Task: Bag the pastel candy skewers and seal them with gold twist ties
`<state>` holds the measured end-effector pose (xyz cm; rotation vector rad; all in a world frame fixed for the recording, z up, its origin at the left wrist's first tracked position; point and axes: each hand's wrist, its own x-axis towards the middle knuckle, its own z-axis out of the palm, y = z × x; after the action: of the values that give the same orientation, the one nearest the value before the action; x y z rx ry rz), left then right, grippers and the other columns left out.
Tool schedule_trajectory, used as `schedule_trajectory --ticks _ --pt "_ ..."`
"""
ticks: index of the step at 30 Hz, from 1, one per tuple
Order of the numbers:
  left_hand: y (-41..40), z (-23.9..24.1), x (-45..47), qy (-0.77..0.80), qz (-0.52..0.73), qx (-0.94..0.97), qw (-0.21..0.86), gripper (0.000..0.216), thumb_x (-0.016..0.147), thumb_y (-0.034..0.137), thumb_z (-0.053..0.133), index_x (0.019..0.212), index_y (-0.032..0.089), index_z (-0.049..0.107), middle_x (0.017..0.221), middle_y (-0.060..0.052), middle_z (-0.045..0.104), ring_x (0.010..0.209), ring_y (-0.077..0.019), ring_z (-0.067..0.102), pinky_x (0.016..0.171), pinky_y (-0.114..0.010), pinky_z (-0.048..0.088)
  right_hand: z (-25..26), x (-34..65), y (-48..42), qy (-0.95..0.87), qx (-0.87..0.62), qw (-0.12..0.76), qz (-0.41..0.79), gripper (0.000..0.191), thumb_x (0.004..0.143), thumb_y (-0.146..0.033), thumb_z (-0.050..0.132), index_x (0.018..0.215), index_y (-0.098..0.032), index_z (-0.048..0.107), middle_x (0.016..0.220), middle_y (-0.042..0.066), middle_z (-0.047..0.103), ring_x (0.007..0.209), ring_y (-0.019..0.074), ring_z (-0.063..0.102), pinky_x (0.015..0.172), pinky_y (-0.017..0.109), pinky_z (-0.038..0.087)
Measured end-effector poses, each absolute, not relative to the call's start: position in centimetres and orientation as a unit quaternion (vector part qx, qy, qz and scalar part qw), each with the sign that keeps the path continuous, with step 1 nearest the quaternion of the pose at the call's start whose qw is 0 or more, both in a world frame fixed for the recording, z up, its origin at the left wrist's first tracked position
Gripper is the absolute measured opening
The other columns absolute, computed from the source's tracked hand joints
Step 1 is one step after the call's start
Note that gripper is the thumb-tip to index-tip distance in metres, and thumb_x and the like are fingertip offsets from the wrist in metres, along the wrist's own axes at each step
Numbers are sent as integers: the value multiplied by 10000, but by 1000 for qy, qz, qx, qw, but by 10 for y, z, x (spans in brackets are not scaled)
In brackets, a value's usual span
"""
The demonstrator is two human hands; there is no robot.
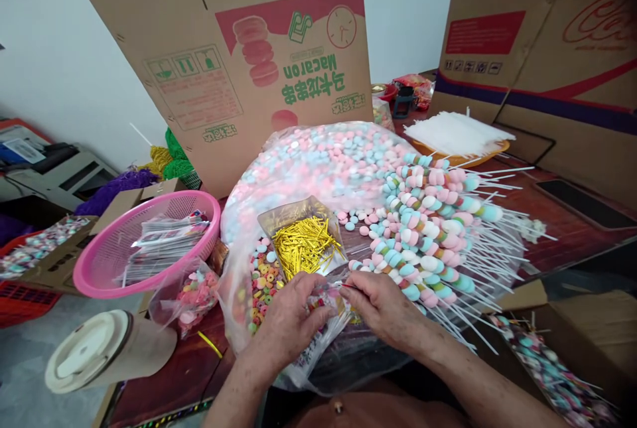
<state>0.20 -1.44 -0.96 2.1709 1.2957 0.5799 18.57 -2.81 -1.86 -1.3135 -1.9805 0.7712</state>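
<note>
My left hand [293, 312] is closed at the top of a clear printed plastic bag [318, 342], where white sticks [338, 325] show. Close beside it, the fingers of my right hand [383, 308] are pinched together near the bag's top; a tiny red bit shows at their tips, too small to name. Just beyond my hands lies an open pouch of gold twist ties [303, 245]. Candy rings [266, 282] in several colours lie left of it. To the right is a heap of candy skewers [423, 229] with white sticks pointing right.
A big clear bag of pink, blue and white candies [318, 162] spreads behind the pouch. At left are a pink basket [146, 285] of flat wrappers and a lidded paper cup [144, 348]. White sticks fill an orange basket [462, 160]. A carton [199, 23] stands behind.
</note>
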Motion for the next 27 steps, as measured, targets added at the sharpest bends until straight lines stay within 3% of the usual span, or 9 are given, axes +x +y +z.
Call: schedule_trajectory --ticks 3,7,11,15,19,23,25,27 --pt "-23 -15 9 493 254 742 376 212 788 361 549 688 174 529 613 14 544 585 -129 493 560 -229 374 -18 195 -31 -754 -496 303 308 366 893 -344 361 561 -190 362 536 -28 416 532 107 375 509 234 258" --pt "-26 -19 12 452 286 711 457 281 794 378 537 613 166 504 561 25 511 538 -101 447 527 -207 350 -12 207 -31 -723 -485 307 385 387 892 -390 344 563 -188 355 543 -46 361 530 95 339 487 214 264" --pt "-25 -17 12 454 285 713 452 334 829 382 481 582 158 502 534 27 481 520 -94 425 511 -205 327 -5 206 -30 -701 -465 326 431 211 822 -319 490 667 -179 458 658 -36 444 611 100 391 534 202 315" --pt "-28 -18 11 464 274 713 447 376 869 398 392 615 155 524 545 20 486 524 -101 431 507 -209 327 -9 198 -33 -678 -492 358 413 311 848 -344 442 586 -183 393 565 -47 390 554 96 348 504 213 277" --pt "-30 -20 8 465 301 709 436 235 790 389 555 838 161 583 725 -3 587 661 -124 508 603 -212 386 -19 195 -37 -668 -517 364 393 400 885 -403 348 549 -188 367 524 -44 348 519 99 332 483 227 262" --pt "-30 -19 11 457 285 734 415 252 819 347 526 651 160 546 585 23 516 563 -98 450 560 -201 359 -17 198 -37 -680 -511 370 373 310 858 -385 430 629 -179 470 633 -14 462 616 123 421 564 233 341" --pt "-29 -17 14 436 269 747 424 271 821 340 521 628 154 558 570 22 508 551 -95 434 545 -201 346 -12 201 -36 -673 -492 368 412 188 829 -340 493 750 -175 538 719 -3 524 668 129 464 603 231 369" --pt "-30 -16 16 424 268 735 455 266 829 342 508 665 151 594 603 9 536 583 -103 455 565 -204 360 -8 202 -36 -653 -490 368 445 163 824 -316 503 765 -173 554 678 -16 525 630 118 462 575 218 362"
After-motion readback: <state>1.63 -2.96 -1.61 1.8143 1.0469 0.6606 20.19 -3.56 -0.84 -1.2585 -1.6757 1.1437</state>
